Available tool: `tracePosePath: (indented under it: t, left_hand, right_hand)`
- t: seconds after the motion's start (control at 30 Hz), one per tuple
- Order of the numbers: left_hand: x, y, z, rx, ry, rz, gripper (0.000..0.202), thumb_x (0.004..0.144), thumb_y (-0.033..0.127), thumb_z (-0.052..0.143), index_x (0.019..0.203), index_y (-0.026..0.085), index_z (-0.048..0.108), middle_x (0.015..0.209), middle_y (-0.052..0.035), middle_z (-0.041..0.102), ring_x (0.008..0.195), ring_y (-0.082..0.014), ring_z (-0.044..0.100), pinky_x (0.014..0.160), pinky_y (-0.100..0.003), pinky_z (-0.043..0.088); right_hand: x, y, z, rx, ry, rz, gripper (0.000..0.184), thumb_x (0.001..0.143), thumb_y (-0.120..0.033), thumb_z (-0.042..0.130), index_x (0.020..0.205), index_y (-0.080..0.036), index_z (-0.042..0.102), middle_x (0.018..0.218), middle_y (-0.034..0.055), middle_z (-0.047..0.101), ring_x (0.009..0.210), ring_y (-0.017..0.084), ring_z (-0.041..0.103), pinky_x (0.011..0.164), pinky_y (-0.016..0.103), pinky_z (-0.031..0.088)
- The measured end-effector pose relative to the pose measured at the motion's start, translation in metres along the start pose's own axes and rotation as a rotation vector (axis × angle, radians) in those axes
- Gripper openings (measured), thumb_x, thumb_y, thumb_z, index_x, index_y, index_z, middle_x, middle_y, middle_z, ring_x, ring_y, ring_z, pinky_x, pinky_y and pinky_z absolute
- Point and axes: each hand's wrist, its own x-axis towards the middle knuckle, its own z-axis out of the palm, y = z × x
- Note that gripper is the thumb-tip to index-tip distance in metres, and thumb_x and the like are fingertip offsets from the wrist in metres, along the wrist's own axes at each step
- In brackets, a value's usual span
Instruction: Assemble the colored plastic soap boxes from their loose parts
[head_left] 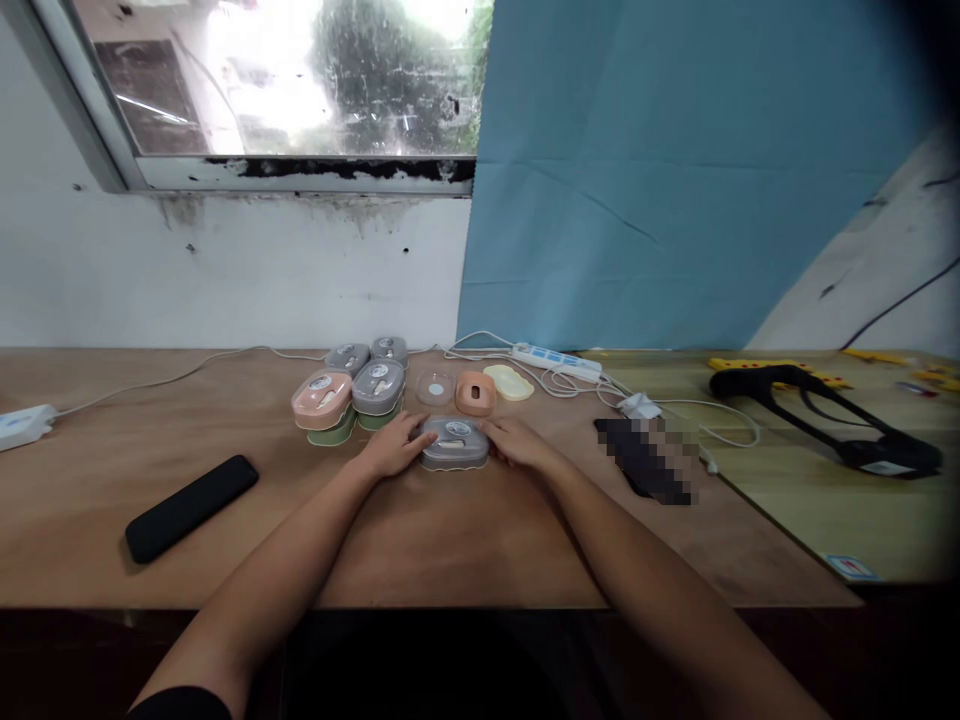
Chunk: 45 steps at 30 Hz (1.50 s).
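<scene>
A small grey plastic box [454, 445] with a see-through lid and a round white label rests flat on the brown tabletop. My left hand [396, 443] grips its left end, the thumb lying along the lid's edge. On the opposite end, the fingers of my right hand [519, 442] are curled against the box, some of them hidden. Just behind it are a clear lid [435, 388], an orange box part [475, 393] with a dark slot, and a pale yellow tray [508, 382]. Left of these, a pink box [322, 398] and several grey boxes [378, 386] are stacked, some on green ones [332, 430].
A black phone [192, 508] lies at the left. Behind the boxes, a power strip [556, 362] trails white cables towards a charger [640, 406]. A dark, pixelated object [646, 460] lies at the right, with a black strap-like frame [825, 415] beyond it.
</scene>
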Motion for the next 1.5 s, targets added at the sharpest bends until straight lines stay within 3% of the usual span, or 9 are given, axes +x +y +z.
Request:
tracePosePath:
  t: [0.13,0.23,0.37,0.5,0.8,1.13,1.33,1.5]
  left_hand:
    - [0.0016,-0.0021,-0.0004,-0.081,-0.007,-0.002,0.063,0.088,0.056,0.047,0.134,0.014,0.050,0.132,-0.0143,0.056,0.118,-0.0263,0.054,0.101,-0.037,0.040]
    - [0.0023,-0.0042,-0.0012,-0.111,-0.013,-0.002,0.066,0.086,0.056,0.048,0.135,0.011,0.048,0.133,-0.0159,0.056,0.118,-0.0273,0.055,0.100,-0.038,0.041]
    - [0.0011,-0.0044,-0.0044,-0.120,-0.023,0.007,0.067,0.085,0.055,0.050,0.136,0.011,0.048,0.132,-0.0154,0.056,0.114,-0.0269,0.057,0.097,-0.037,0.044]
    - [-0.0014,-0.0023,-0.0084,-0.084,-0.078,0.000,0.082,0.073,0.058,0.063,0.139,0.013,0.044,0.127,-0.0145,0.060,0.106,-0.0282,0.061,0.090,-0.036,0.047]
    - [-0.0024,-0.0025,-0.0091,-0.063,-0.105,0.027,0.109,0.056,0.059,0.077,0.146,0.014,0.033,0.132,-0.0146,0.056,0.115,-0.0330,0.056,0.091,-0.036,0.047]
    - [0.0007,-0.0035,-0.0024,-0.007,-0.043,0.065,0.103,0.056,0.062,0.077,0.140,0.014,0.041,0.133,-0.0152,0.055,0.117,-0.0328,0.055,0.095,-0.038,0.045]
    - [0.0006,-0.0046,-0.0039,-0.031,-0.040,0.061,0.093,0.069,0.064,0.067,0.143,0.016,0.038,0.137,-0.0131,0.052,0.120,-0.0305,0.053,0.098,-0.037,0.043]
    - [0.0016,-0.0030,-0.0037,-0.056,-0.017,0.077,0.091,0.066,0.063,0.070,0.140,0.016,0.044,0.138,-0.0118,0.052,0.121,-0.0292,0.052,0.101,-0.035,0.042]
  right_hand:
    - [-0.0007,-0.0021,-0.0008,-0.101,0.063,-0.146,0.053,0.089,-0.059,0.039,0.075,-0.018,0.069,0.067,0.0048,0.068,0.065,0.019,0.061,0.061,0.026,0.043]
    - [-0.0011,-0.0036,-0.0010,-0.143,0.059,-0.204,0.057,0.089,-0.062,0.035,0.079,-0.018,0.070,0.081,0.0047,0.071,0.078,0.020,0.062,0.067,0.026,0.042]
    - [-0.0009,-0.0040,-0.0008,-0.207,0.037,-0.204,0.062,0.088,-0.067,0.034,0.071,-0.017,0.067,0.073,0.0032,0.067,0.068,0.017,0.058,0.062,0.024,0.038]
    - [-0.0001,-0.0033,-0.0007,-0.262,0.047,-0.190,0.062,0.085,-0.069,0.038,0.064,-0.016,0.063,0.066,0.0021,0.063,0.062,0.015,0.054,0.057,0.022,0.034]
    - [0.0003,-0.0026,0.0006,-0.293,0.043,-0.188,0.060,0.085,-0.068,0.039,0.062,-0.017,0.061,0.062,0.0005,0.061,0.060,0.014,0.052,0.056,0.022,0.031]
    - [-0.0002,-0.0040,-0.0013,-0.240,0.078,-0.154,0.054,0.082,-0.067,0.047,0.071,-0.018,0.068,0.068,0.0034,0.066,0.066,0.017,0.056,0.060,0.024,0.035]
    - [0.0003,-0.0060,-0.0001,-0.313,0.064,-0.128,0.057,0.085,-0.067,0.042,0.078,-0.018,0.069,0.074,0.0052,0.068,0.070,0.018,0.058,0.060,0.024,0.034]
    - [0.0005,-0.0058,0.0006,-0.344,0.051,-0.117,0.060,0.086,-0.068,0.038,0.076,-0.018,0.069,0.076,0.0052,0.069,0.069,0.018,0.058,0.060,0.025,0.034]
